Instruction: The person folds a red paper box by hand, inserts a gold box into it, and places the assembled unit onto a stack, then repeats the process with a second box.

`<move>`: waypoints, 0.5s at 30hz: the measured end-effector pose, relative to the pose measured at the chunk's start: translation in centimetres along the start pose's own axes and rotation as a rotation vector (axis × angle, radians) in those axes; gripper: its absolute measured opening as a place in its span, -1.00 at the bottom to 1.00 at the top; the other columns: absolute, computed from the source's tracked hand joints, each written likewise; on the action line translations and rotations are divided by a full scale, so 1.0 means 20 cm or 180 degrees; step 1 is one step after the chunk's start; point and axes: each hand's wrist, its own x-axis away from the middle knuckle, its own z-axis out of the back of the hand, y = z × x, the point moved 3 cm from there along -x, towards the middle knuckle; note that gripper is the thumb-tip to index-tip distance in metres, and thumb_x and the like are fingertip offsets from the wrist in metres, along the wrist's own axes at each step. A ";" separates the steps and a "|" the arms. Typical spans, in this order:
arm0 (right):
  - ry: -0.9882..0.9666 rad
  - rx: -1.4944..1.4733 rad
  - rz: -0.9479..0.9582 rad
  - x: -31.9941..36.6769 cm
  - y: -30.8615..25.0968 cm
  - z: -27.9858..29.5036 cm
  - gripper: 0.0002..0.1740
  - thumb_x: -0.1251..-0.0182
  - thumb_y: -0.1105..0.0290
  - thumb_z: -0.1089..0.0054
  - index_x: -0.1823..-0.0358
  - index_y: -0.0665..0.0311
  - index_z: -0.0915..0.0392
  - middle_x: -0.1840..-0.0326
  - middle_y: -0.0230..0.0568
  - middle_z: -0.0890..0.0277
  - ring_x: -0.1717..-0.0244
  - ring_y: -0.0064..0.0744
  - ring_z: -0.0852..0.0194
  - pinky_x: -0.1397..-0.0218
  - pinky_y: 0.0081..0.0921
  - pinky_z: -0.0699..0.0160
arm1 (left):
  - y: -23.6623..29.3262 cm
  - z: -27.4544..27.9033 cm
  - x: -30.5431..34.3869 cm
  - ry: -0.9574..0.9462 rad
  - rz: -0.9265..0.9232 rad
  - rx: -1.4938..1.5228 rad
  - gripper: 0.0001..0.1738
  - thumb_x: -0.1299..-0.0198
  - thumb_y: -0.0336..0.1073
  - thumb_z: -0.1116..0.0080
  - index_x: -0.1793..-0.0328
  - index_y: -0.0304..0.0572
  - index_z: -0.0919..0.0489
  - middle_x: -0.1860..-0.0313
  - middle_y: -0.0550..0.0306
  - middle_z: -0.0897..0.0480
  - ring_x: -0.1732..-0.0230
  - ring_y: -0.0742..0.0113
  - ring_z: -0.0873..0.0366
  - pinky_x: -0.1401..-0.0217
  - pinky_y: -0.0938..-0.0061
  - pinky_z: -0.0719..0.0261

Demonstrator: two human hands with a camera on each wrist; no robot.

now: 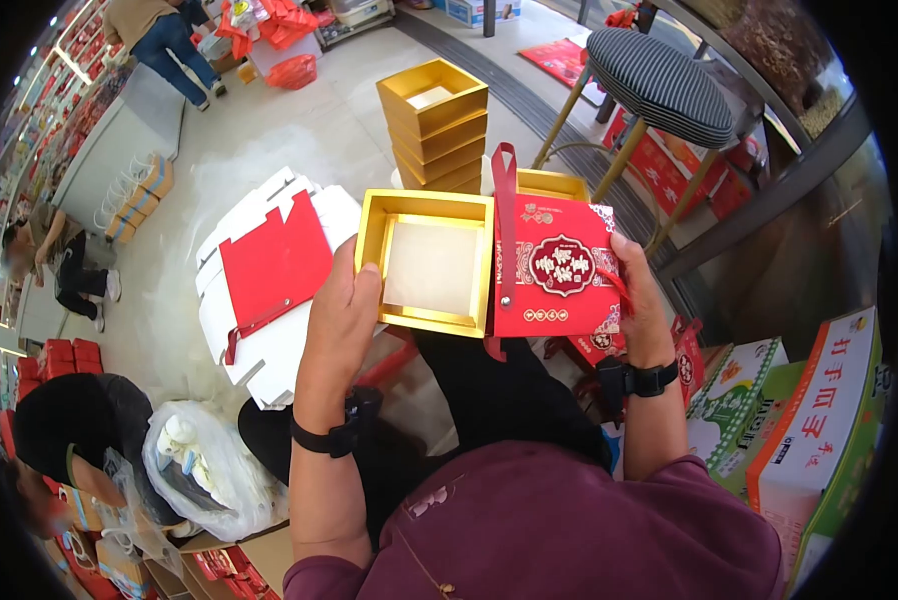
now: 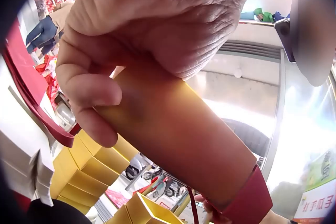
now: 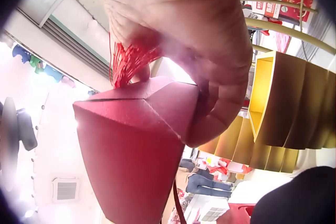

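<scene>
"Facing up towards the head, how does the gold box lie?"

"Open side up, just left of the red box. Their sides run alongside each other; I can't tell whether they touch."

"Any long axis?"

"None obvious: both look roughly square, and together they make a row from left to right. The red strap lies on the red box near that shared side."

"Which hand is nearer the gold box?"

"The left hand. It grips the outer left side, thumb at the rim, fingers curled round the wall."

"And the right hand?"

"It holds the red box's far right side, fingers bent round the edge, with the red tassel beside them."

"Beyond?"

"A stack of gold boxes, past the pair."
</scene>
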 end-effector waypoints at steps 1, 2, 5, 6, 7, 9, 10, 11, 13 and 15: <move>-0.0128 0.0022 0.0005 0.00 0.00 -0.02 -0.34 -0.64 0.04 -0.08 -0.49 0.45 -0.38 -0.30 -0.03 -0.67 -0.22 -0.39 -0.74 -0.33 -0.40 -0.73 | -0.02 0.01 0.01 0.0049 -0.0055 -0.0022 -0.41 -0.58 -0.11 0.17 -0.55 -0.36 -0.42 -0.19 -0.26 -0.66 -0.20 0.00 -0.66 -0.34 0.26 -0.53; -0.0255 0.0042 0.0013 0.00 0.00 -0.04 -0.32 -0.65 0.06 -0.08 -0.52 0.46 -0.34 -0.34 -0.02 -0.64 -0.25 -0.39 -0.72 -0.35 -0.40 -0.72 | -0.04 0.01 0.02 0.0096 -0.0112 -0.0046 -0.42 -0.58 -0.12 0.16 -0.54 -0.36 -0.42 -0.19 -0.28 -0.67 -0.20 -0.04 -0.67 -0.35 0.24 -0.53; -0.0482 0.0004 0.0017 0.00 0.01 -0.11 -0.30 -0.65 0.10 -0.08 -0.58 0.47 -0.25 -0.42 0.01 -0.55 -0.33 -0.36 -0.66 -0.40 -0.38 -0.69 | -0.06 0.01 0.05 0.0320 -0.0083 -0.0275 -0.41 -0.56 -0.13 0.14 -0.55 -0.35 -0.42 -0.21 -0.35 -0.67 -0.26 -0.16 -0.66 -0.37 0.18 -0.51; -0.0530 -0.0026 0.0021 0.00 0.01 -0.13 -0.29 -0.65 0.12 -0.08 -0.60 0.47 -0.22 -0.45 0.03 -0.53 -0.35 -0.35 -0.65 -0.41 -0.37 -0.68 | -0.08 0.01 0.06 0.0381 -0.0105 -0.0348 -0.41 -0.57 -0.12 0.15 -0.56 -0.35 -0.41 -0.24 -0.37 -0.66 -0.28 -0.18 -0.65 -0.39 0.18 -0.51; -0.0555 -0.0008 -0.0005 0.01 0.02 -0.13 -0.29 -0.65 0.13 -0.09 -0.60 0.48 -0.22 -0.46 0.03 -0.52 -0.36 -0.34 -0.63 -0.43 -0.37 -0.66 | -0.09 0.01 0.07 0.0439 -0.0127 -0.0422 -0.40 -0.59 -0.10 0.15 -0.57 -0.35 -0.41 -0.26 -0.38 -0.65 -0.30 -0.20 -0.64 -0.40 0.17 -0.50; -0.0593 0.0024 -0.0058 0.01 0.04 -0.12 -0.29 -0.65 0.16 -0.10 -0.61 0.49 -0.21 -0.47 0.04 -0.50 -0.39 -0.33 -0.61 -0.45 -0.35 -0.63 | -0.08 0.00 0.11 0.0334 -0.0035 -0.0339 -0.38 -0.62 -0.04 0.16 -0.59 -0.35 -0.40 -0.30 -0.39 -0.64 -0.34 -0.22 -0.62 -0.43 0.17 -0.48; -0.0586 0.0032 -0.0079 0.01 0.05 -0.11 -0.28 -0.64 0.16 -0.11 -0.61 0.49 -0.20 -0.47 0.04 -0.50 -0.40 -0.33 -0.60 -0.47 -0.35 -0.62 | -0.03 0.00 0.14 0.0172 0.0078 -0.0184 -0.36 -0.64 -0.01 0.16 -0.60 -0.35 -0.39 -0.32 -0.39 -0.63 -0.35 -0.21 -0.62 -0.45 0.18 -0.47; -0.0580 0.0038 -0.0099 0.02 0.06 -0.11 -0.28 -0.64 0.17 -0.12 -0.61 0.50 -0.20 -0.47 0.04 -0.50 -0.41 -0.33 -0.59 -0.48 -0.35 -0.60 | -0.01 -0.01 0.16 0.0011 0.0192 -0.0031 -0.34 -0.67 0.03 0.16 -0.62 -0.34 -0.39 -0.34 -0.39 -0.62 -0.37 -0.20 -0.61 -0.47 0.19 -0.46; -0.0556 0.0035 -0.0112 0.03 0.07 -0.11 -0.28 -0.64 0.18 -0.13 -0.61 0.51 -0.19 -0.48 0.03 -0.50 -0.43 -0.34 -0.57 -0.51 -0.34 -0.57 | -0.01 -0.05 0.20 -0.0157 -0.0024 0.0222 -0.28 -0.69 0.13 0.19 -0.65 -0.33 -0.37 -0.35 -0.36 -0.61 -0.37 -0.16 -0.60 -0.48 0.22 -0.44; -0.0503 0.0013 -0.0095 0.05 0.09 -0.12 -0.28 -0.64 0.19 -0.13 -0.61 0.51 -0.19 -0.48 0.02 -0.50 -0.44 -0.34 -0.56 -0.53 -0.34 -0.54 | 0.01 -0.11 0.24 -0.0276 -0.0453 0.0523 -0.20 -0.69 0.24 0.22 -0.71 -0.30 -0.33 -0.35 -0.26 -0.61 -0.40 -0.05 -0.56 -0.51 0.27 -0.39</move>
